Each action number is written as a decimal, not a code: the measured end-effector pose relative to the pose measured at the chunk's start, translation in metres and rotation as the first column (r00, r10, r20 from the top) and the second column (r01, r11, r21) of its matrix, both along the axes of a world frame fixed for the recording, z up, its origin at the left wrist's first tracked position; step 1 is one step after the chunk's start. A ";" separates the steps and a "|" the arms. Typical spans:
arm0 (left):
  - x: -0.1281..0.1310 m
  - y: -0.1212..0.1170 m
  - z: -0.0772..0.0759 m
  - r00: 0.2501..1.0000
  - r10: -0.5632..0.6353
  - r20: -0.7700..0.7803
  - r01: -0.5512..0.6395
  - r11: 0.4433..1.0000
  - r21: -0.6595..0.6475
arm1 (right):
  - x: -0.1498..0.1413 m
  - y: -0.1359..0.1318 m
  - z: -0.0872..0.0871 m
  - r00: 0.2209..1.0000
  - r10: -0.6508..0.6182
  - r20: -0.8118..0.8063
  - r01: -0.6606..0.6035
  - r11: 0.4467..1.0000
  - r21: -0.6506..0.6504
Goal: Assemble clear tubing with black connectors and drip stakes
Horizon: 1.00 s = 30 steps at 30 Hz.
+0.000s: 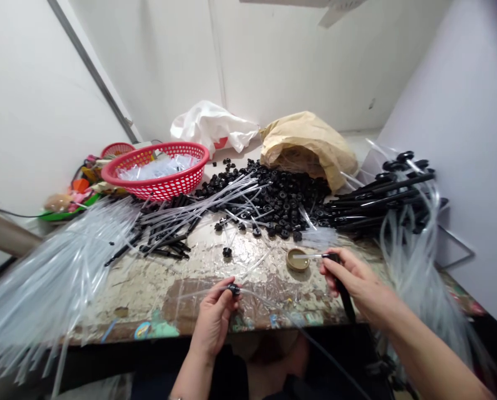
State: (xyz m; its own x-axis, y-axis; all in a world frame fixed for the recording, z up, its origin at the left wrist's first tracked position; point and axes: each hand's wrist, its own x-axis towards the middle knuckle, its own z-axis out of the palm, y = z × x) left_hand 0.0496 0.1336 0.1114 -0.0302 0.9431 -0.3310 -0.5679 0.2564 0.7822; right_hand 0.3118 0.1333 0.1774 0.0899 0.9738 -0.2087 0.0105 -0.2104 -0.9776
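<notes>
The left hand (220,307) pinched a small black cap (233,289) with thin clear tubing (254,294) on both sides, near the front edge of the table (148,291). A small bowl (297,269) sat to the right, and past it the right hand (351,275) gripped a black tube (347,303), its clear tip (309,256) over the bowl.

Hands (215,312) — black fitting (233,289), black tube (347,302)

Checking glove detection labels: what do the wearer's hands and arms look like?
Left hand and right hand: bare, no gloves. Left forearm and right forearm: no sleeves in view. A small light item shows on the left forearm at the bottom edge, too cut off to identify.
</notes>
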 end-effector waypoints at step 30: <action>0.002 -0.003 -0.002 0.995 0.053 0.082 -0.053 0.999 -0.008 | -0.107 -0.008 -0.018 0.966 0.248 -0.066 -0.254 0.962 -0.104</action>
